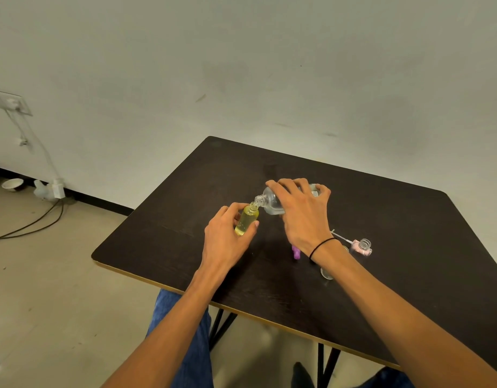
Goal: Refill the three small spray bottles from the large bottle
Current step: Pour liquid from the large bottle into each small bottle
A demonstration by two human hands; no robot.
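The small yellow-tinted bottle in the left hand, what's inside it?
Pale yellowish liquid with a few bubbles fills the small yellow-tinted bottle. The left hand wraps its base, hiding the bottom.

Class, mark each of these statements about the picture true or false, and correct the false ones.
1. The left hand holds a yellow small bottle. True.
2. The right hand tips the large clear bottle so that its neck meets the yellow bottle's mouth. True.
3. The pink bottle stands at the left edge of the table. False: it stands to the right of the right wrist.
4. The large bottle has its cap on. False: its threaded neck is bare.
5. The tabletop is white. False: it is dark.
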